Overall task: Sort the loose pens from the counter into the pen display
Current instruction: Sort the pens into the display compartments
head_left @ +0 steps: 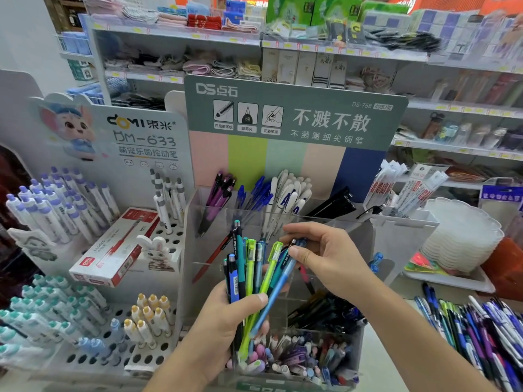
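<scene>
Your left hand (226,315) has its fingers wrapped round a fanned bunch of pens (252,278), whose lower ends it hides, in front of the clear pen display (283,278). Your right hand (325,258) pinches the top of a light blue pen (278,284) in that bunch. At the right edge, loose pens (475,335) lie on the bench (396,349), blurred and partly cut off. The display's nearest compartment holds small items too jumbled to name. Behind stand purple, blue, white and black pens under a green header card (294,114).
</scene>
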